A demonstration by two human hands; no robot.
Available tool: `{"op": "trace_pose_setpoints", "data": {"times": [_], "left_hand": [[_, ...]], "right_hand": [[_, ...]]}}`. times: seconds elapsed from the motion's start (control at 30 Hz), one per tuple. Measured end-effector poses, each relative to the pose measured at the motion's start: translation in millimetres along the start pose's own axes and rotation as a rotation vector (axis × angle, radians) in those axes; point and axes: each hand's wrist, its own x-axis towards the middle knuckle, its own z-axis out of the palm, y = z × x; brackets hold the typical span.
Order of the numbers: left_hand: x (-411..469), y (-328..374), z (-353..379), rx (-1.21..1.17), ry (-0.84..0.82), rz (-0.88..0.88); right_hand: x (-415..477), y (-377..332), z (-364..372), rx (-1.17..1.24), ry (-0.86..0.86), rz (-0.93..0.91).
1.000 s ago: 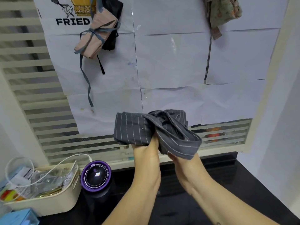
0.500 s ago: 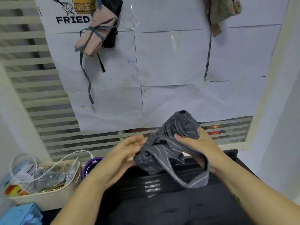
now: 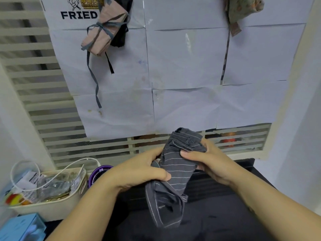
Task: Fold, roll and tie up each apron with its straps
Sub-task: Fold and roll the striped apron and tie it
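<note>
Head view: left grip (image 3: 137, 171) and right grip (image 3: 210, 162) clutch the grey pinstriped apron (image 3: 178, 168). I'd hold it tight while knotting.

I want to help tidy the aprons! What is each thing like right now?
Grey striped apron: bunched into a roll, lower end loose.
Left hand: grips the roll's middle.
Right hand: grips its top.
Pink apron: rolled, tied, hanging.
Flowery apron: bundled, hanging.
Basket: full.

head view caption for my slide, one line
The left hand and right hand grip a rolled grey striped apron; a tied pink apron hangs behind.
</note>
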Motion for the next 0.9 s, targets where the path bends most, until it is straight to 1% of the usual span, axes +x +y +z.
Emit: {"op": "trace_pose_setpoints", "data": {"times": [0.07,0.17,0.2,0.23,0.3,0.37,0.43,0.5,0.57,0.6,0.63,0.73,0.83,0.9], "left_hand": [[2,-1,6,-0.027,0.038,-0.02],[8,-1,16,0.006,0.17,-0.012],[8,0,18,-0.032,0.201,-0.019],[8,-2,19,-0.122,0.232,-0.036],[10,-10,15,-0.404,0.32,-0.105],[13,-19,9,-0.609,0.41,-0.188],[14,-24,7,-0.696,0.45,-0.263],[15,-26,8,-0.743,0.451,-0.319],[15,-29,8,-0.761,0.445,-0.351],[14,-30,8,-0.764,0.424,-0.372],[12,-31,8,-0.766,0.386,-0.394],[8,-36,11,-0.748,0.247,-0.41],[9,-36,22,-0.744,0.135,-0.402],[10,-36,24,-0.777,0.112,-0.37]], "right_hand": [[0,0,4,-0.036,-0.009,0.012],[3,1,9,-0.099,-0.034,0.039],[3,2,10,-0.075,-0.033,0.041],[4,5,8,-0.026,-0.02,0.042],[-1,12,1,0.025,0.007,0.035],[-11,23,-5,-0.123,-0.036,0.03],[-21,37,-5,-0.356,-0.146,0.058],[-25,46,1,-0.548,-0.175,0.007],[-23,43,3,-0.63,-0.185,-0.084],[-21,37,1,-0.625,-0.202,-0.088],[-19,32,-3,-0.596,-0.209,-0.072],[-9,16,-20,-0.418,-0.136,-0.029],[2,14,-21,-0.019,-0.108,0.007],[3,17,-17,0.2,-0.092,0.045]]}}
